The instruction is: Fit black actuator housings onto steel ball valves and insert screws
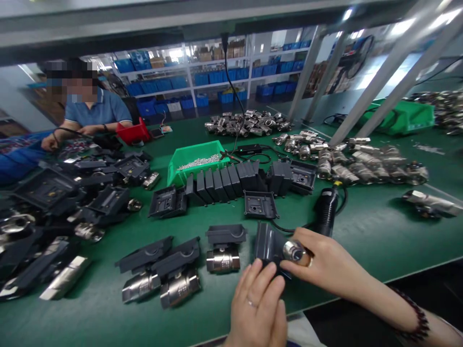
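Right at the near edge of the green table (379, 231) sits a black plastic box (266, 243) joined to a shiny metal valve (293, 250). Right hand (325, 267) pinches the valve; left hand (258, 301) presses spread fingertips against the box.

Black plastic housing (267, 243) with steel valve (293, 250) attached, tilted on green table edge
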`<state>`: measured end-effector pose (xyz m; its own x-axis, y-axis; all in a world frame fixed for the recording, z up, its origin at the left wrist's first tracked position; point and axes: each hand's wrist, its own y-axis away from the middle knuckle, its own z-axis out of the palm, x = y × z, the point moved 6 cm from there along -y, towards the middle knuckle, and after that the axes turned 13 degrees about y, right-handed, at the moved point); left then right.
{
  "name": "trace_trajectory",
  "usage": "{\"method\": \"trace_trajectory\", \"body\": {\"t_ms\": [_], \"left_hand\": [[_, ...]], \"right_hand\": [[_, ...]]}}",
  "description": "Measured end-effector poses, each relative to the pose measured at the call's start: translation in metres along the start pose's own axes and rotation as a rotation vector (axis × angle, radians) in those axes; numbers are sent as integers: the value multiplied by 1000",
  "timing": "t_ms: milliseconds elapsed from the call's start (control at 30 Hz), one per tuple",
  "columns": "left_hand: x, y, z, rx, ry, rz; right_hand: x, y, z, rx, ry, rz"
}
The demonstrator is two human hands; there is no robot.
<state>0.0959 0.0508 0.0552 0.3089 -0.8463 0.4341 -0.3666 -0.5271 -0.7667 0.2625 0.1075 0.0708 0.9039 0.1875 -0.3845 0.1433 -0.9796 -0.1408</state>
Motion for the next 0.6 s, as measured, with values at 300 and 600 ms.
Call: {"method": "trace_trajectory", "body": {"t_ms": [300, 600], "left_hand": [[-34, 35, -50, 227, -194, -289], [-41, 30, -19, 182, -110, -124]], "right_hand": [[17, 28, 85, -235, -782, 376], [-1, 10, 31, -198, -78, -99]]}}
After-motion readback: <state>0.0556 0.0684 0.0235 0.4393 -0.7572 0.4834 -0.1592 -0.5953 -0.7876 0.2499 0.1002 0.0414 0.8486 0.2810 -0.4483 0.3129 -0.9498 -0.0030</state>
